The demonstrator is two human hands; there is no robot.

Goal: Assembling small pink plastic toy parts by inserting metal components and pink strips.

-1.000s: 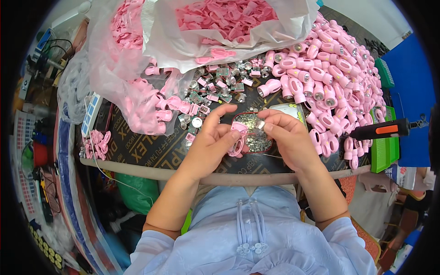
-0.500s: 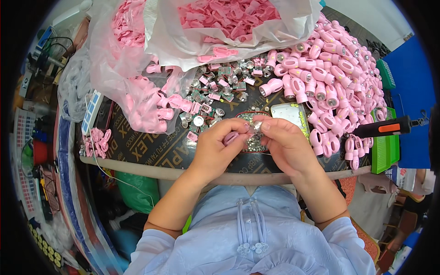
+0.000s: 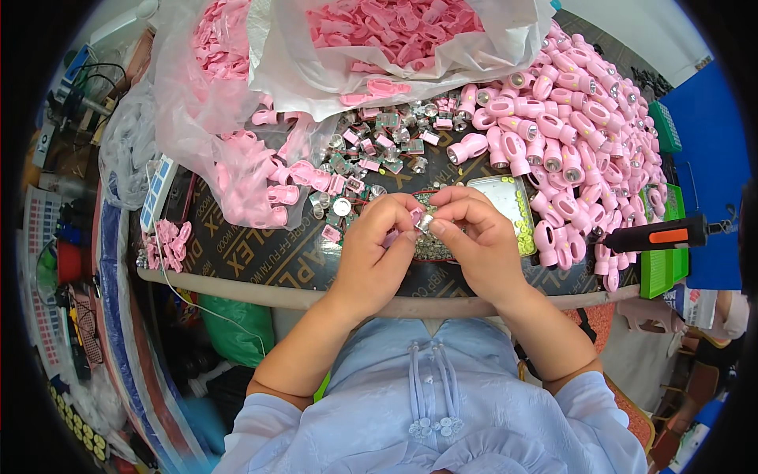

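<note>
My left hand is closed around a small pink plastic part, mostly hidden by the fingers. Thumb and fingertips of my right hand pinch a small shiny silver reflector against the pink part's end. Both hands meet just above a red-rimmed tray of tiny metal pieces, largely covered by them. Beside my right hand lies a pale square tray with small yellow-green pieces along its side. Loose reflectors and circuit modules are scattered beyond my left hand.
Pink toy flashlights form a large heap at the right. A white sack of pink shells stands at the back, with a clear plastic bag to its left. A black-and-orange electric screwdriver hangs at the right near a green basket.
The reflector has come down and left, against the pink part. My left hand has shifted slightly right, and the right-hand fingers have curled in closer. The hanging screwdriver has swung slightly.
</note>
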